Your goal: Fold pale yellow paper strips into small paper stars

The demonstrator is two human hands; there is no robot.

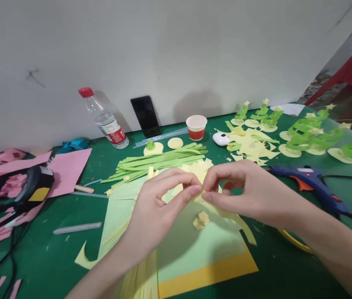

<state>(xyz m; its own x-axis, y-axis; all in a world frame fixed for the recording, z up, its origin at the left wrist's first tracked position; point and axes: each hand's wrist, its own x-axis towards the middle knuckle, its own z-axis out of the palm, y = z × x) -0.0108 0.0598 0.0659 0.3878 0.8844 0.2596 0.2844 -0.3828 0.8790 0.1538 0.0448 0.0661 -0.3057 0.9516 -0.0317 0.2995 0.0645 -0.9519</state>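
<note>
Pink paper sheets (pixel 70 170) on the far left, partly cut off by the frame edge. Next, pale yellow strips (pixel 146 272) run off the bottom so can't see how many are left. Behind: one disc w/ a tight green coil (pixel 150 145), then loads of loose green strips (pixel 163 160), so prob plenty of material to go. Mid-table, left hand (pixel 171 197) has thumb + index pinched tight, right hand (pixel 236 187) same, tips meeting over the pale green sheet (pixel 191 249); looks like a tiny yellow paper bit (pixel 203 191) between them, but fingertips hide most of it tbh. Couple of folded stars (pixel 201 220) just below. Far right, star-topped green spirals (pixel 314 135) on discs look done, last one clipped by the edge
</note>
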